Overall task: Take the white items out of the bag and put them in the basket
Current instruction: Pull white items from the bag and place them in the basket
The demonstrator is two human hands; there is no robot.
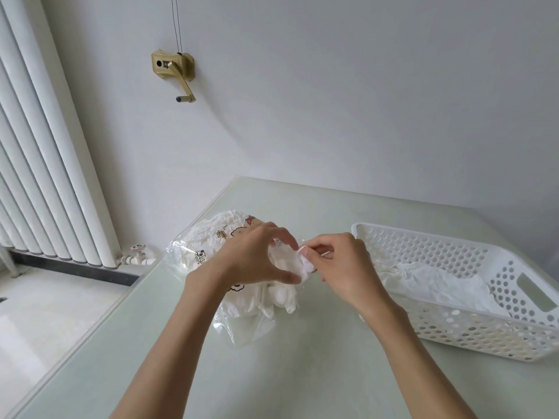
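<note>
From my remote seat, the left hand (260,255) curls over the mouth of the clear bag (242,325), fingers bent round the bunched white items (281,293) inside. The right hand (338,264) pinches a fold of white cloth (304,261) at the opening. The basket (453,331) sits at three o'clock of the bag, with one white piece (438,282) already lying in it.

I judge the risks to be these: the slack film may lift with the cloth, dragging the whole bag along; tangled pieces may come out together and drop short of the rim.

The counter (302,373) is pale green and glossy, so the bag could slide. White wall behind, a radiator (45,161) at nine o'clock, a brass crank fitting (174,68) at eleven.
</note>
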